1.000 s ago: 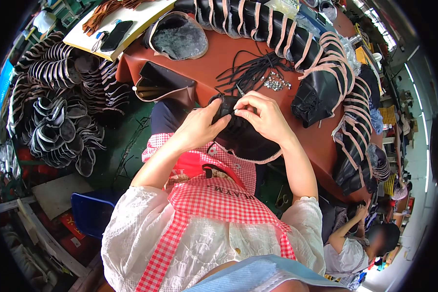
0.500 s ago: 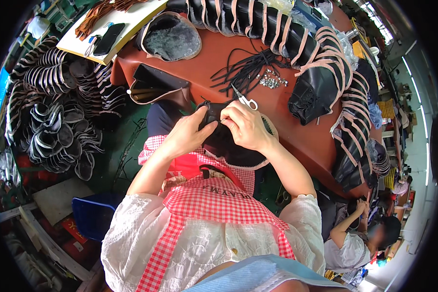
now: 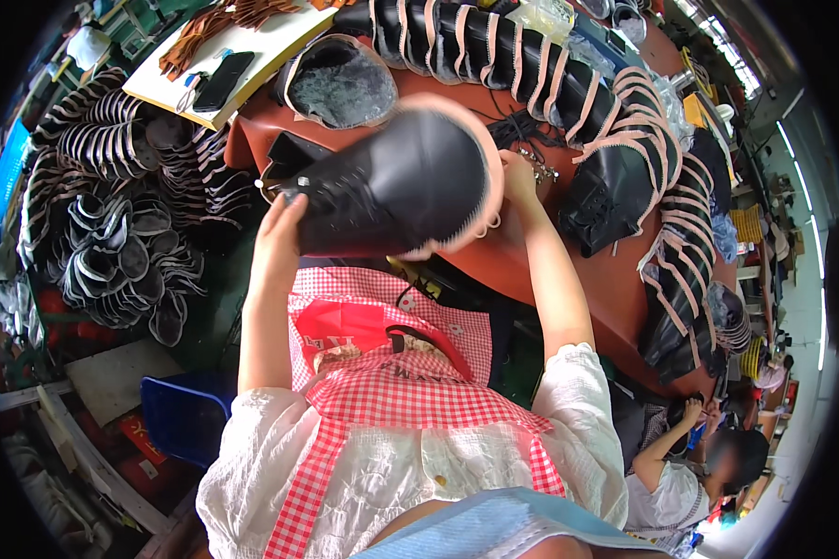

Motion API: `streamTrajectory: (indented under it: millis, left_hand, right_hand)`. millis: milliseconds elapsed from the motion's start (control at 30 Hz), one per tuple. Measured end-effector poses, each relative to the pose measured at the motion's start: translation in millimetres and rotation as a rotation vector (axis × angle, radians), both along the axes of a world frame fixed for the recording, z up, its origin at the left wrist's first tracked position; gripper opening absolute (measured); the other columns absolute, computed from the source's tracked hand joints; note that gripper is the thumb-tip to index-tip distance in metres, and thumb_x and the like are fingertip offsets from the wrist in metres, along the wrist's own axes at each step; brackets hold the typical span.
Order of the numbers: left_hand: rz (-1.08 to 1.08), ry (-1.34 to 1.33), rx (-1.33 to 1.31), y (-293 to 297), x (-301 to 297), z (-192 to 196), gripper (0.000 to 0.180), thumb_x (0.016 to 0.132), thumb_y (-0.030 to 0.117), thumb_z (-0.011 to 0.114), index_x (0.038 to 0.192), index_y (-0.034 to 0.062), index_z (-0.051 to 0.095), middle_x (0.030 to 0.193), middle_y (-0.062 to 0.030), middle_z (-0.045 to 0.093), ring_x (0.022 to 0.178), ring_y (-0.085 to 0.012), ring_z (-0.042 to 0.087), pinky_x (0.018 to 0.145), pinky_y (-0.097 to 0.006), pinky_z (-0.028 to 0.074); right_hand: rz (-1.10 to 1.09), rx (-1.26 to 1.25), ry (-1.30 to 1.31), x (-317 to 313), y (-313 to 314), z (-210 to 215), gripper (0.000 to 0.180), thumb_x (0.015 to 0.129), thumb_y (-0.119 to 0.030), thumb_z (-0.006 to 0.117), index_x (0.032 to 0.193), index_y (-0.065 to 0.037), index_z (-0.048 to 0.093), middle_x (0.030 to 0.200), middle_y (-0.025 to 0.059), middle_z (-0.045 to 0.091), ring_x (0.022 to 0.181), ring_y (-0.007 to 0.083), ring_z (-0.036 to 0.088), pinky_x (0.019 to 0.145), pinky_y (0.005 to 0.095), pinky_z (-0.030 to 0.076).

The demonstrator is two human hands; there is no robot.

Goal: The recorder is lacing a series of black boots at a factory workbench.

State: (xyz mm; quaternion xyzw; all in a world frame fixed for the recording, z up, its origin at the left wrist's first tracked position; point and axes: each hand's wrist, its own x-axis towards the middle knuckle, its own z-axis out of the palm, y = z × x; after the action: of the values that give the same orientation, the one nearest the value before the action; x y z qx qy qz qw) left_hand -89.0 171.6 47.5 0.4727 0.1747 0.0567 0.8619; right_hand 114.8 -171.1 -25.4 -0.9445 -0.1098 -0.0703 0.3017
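Observation:
A black leather shoe upper (image 3: 382,182) with a pale toothed edge is raised over the near side of the table. My left hand (image 3: 282,219) is closed on its left end, thumb on top. Close to the thumb, a small shiny piece (image 3: 304,183) sits on the leather beside the lacing. Beyond the toothed edge, my right hand (image 3: 520,177) reaches to a pile of small metal pieces (image 3: 548,174) and black laces (image 3: 531,130); the upper hides part of its fingers. White scissor handles (image 3: 490,224) peek out past the upper's right edge.
Many black uppers (image 3: 494,51) curve in a row around the reddish-brown table (image 3: 587,298). A rounded black piece (image 3: 340,82) lies near a white board (image 3: 172,88) holding a phone (image 3: 225,81). More uppers are heaped at left. Another person (image 3: 671,475) sits at lower right.
The upper has risen from my lap and turned, with my left hand at its left end. My right hand has left it and moved right to the metal pieces; the scissors are no longer at that hand.

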Motion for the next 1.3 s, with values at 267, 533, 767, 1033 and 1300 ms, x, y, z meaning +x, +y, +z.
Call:
streamTrajectory:
  millis: [267,533,767,1033,1300]
  left_hand:
    - [-0.189,-0.259,-0.807,19,4,-11,0.038,0.096,0.030,0.043,0.074,0.0093,0.066,0.075,-0.0050,0.069,0.073,-0.0162,0.067,0.072,-0.033,0.053]
    - [-0.178,-0.215,-0.798,-7,4,5,0.040,0.096,0.030,0.043,0.073,0.0117,0.069,0.071,-0.0031,0.069,0.071,-0.0162,0.068,0.070,-0.037,0.054]
    - [-0.306,-0.407,-0.863,-17,2,2,0.030,0.095,0.030,0.046,0.091,0.0082,0.066,0.098,-0.0063,0.068,0.097,-0.0206,0.063,0.079,-0.033,0.052]
    - [-0.085,-0.272,-0.490,-69,19,5,0.018,0.086,0.003,0.060,0.100,0.0124,0.056,0.092,0.0024,0.064,0.076,-0.0097,0.063,0.063,-0.023,0.053]
    - [-0.105,-0.334,-0.225,-108,20,6,0.027,0.083,-0.003,0.059,0.110,0.0043,0.056,0.103,-0.0066,0.064,0.091,-0.0157,0.064,0.077,-0.028,0.053]
  right_hand:
    - [0.047,-0.306,-0.063,1,5,8,0.016,0.077,-0.022,0.068,0.081,-0.008,0.063,0.079,0.0086,0.064,0.077,0.0291,0.063,0.066,0.0390,0.048]
    - [0.071,-0.303,-0.026,6,-1,2,0.017,0.077,-0.024,0.068,0.080,-0.008,0.064,0.081,0.0087,0.064,0.078,0.0299,0.063,0.069,0.0394,0.049]
    - [-0.111,0.139,0.154,-9,-10,21,0.015,0.080,-0.015,0.066,0.086,-0.001,0.065,0.074,0.0054,0.065,0.068,0.0080,0.062,0.056,0.0215,0.047]
    - [0.140,1.056,0.292,-104,30,88,0.020,0.087,-0.011,0.061,0.103,0.000,0.064,0.084,0.0061,0.065,0.055,0.0018,0.044,0.047,0.0169,0.032]
    - [0.263,1.240,0.425,-164,85,106,0.014,0.086,-0.009,0.064,0.097,0.001,0.064,0.080,0.0053,0.066,0.056,0.0025,0.047,0.050,0.0165,0.037]
